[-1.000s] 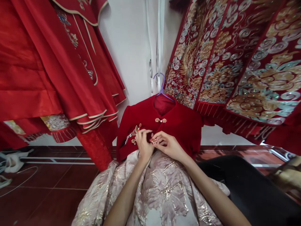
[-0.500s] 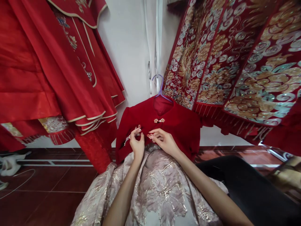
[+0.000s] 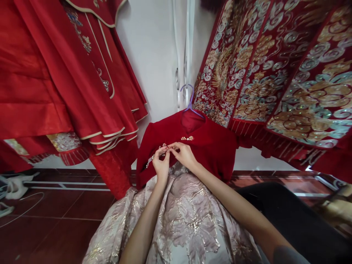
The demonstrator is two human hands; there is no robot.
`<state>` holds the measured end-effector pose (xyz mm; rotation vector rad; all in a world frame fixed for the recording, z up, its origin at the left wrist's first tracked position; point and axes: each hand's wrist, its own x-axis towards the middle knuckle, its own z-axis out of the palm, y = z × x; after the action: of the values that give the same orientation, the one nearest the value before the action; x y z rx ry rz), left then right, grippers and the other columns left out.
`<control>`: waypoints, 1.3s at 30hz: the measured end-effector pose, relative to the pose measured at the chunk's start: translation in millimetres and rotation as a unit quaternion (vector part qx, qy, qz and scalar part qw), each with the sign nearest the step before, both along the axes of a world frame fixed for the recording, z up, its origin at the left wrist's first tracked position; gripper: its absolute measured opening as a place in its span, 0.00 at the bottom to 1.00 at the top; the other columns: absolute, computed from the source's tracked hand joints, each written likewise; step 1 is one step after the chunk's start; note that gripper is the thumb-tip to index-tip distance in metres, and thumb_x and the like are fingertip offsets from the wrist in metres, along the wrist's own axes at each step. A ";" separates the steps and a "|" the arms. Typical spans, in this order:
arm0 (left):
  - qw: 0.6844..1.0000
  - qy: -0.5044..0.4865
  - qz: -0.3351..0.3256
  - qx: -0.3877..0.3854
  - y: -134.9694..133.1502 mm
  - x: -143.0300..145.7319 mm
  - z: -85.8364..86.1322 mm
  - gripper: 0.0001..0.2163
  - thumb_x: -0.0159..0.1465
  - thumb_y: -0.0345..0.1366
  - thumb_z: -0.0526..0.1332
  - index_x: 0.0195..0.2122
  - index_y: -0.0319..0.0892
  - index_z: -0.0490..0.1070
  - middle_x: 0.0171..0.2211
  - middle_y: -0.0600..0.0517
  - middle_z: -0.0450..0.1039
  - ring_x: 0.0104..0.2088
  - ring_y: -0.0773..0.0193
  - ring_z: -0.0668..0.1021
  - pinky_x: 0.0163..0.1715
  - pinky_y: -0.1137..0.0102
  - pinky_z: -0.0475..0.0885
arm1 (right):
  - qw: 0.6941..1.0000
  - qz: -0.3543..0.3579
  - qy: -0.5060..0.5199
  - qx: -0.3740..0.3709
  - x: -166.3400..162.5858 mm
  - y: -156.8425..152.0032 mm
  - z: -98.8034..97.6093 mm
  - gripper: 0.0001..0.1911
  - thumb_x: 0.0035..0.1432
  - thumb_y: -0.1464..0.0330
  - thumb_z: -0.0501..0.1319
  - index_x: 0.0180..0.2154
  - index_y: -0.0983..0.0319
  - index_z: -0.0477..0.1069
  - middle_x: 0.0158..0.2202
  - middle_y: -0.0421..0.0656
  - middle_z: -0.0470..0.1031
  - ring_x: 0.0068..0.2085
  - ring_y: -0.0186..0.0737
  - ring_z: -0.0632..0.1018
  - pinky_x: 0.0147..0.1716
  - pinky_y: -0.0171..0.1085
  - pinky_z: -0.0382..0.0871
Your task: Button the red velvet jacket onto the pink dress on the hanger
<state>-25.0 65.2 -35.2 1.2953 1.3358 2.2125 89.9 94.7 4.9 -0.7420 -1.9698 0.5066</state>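
Observation:
A red velvet jacket (image 3: 217, 146) is in front of me on a purple hanger (image 3: 190, 104). One beaded flower clasp (image 3: 187, 138) sits fastened below its neckline. Lower and to the left, my left hand (image 3: 161, 163) is closed in a pinch on a small beaded clasp (image 3: 168, 148). My right hand (image 3: 183, 154) pinches the same spot from the other side, so the fingertips of both hands meet. More pearl-like beads (image 3: 153, 157) show beside my left fingers. The fingers cover most of the pinched clasp.
Pale pink brocade cloth (image 3: 192, 220) with gold flowers spreads under my forearms. Red garments (image 3: 90, 84) hang at left, and embroidered red panels (image 3: 275, 73) hang at right. A black surface (image 3: 286, 212) is at lower right. White shoes (image 3: 16, 187) stand by a rack's floor bar (image 3: 68, 187).
My right hand has moved left and slightly up, bringing its small beaded piece to my left fingertips. The gap between the hands has closed. The view has shifted slightly.

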 end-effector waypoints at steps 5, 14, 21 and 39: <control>1.000 0.005 -0.009 -0.022 3.8 -3.5 1.3 0.09 0.56 0.36 0.63 0.37 0.38 0.73 0.35 0.47 0.77 0.36 0.63 0.78 0.44 0.65 0.73 | 1.000 -0.015 0.022 0.008 -2.3 -1.0 -1.9 0.10 0.60 0.71 0.58 0.42 0.60 0.76 0.38 0.42 0.78 0.36 0.36 0.78 0.40 0.34 0.72; 0.998 0.040 0.001 -0.045 -5.0 -5.3 -0.2 0.08 0.57 0.33 0.61 0.37 0.38 0.75 0.35 0.47 0.78 0.37 0.62 0.79 0.44 0.65 0.73 | 0.997 -0.014 0.075 -0.020 -4.1 -4.9 -0.1 0.09 0.59 0.65 0.60 0.39 0.60 0.78 0.35 0.43 0.77 0.33 0.36 0.78 0.33 0.33 0.75; 0.977 0.193 -0.016 -0.086 -15.3 -25.7 10.1 0.08 0.59 0.31 0.58 0.40 0.42 0.72 0.38 0.49 0.77 0.38 0.63 0.78 0.44 0.66 0.73 | 0.982 0.070 0.067 -0.161 7.7 -4.7 3.9 0.14 0.60 0.65 0.55 0.45 0.60 0.74 0.41 0.44 0.77 0.37 0.37 0.79 0.28 0.33 0.77; 0.948 0.140 -0.040 -0.283 -86.1 -61.2 -30.5 0.13 0.50 0.41 0.66 0.33 0.40 0.73 0.32 0.48 0.77 0.29 0.63 0.78 0.33 0.68 0.73 | 0.976 -0.012 -0.075 -0.203 69.7 -26.8 -54.9 0.11 0.50 0.71 0.63 0.39 0.63 0.71 0.32 0.43 0.76 0.33 0.36 0.77 0.35 0.37 0.72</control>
<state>-86.2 -20.9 -65.7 1.4191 1.8045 1.4550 159.6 67.9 -49.9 -1.0836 -2.0145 0.8765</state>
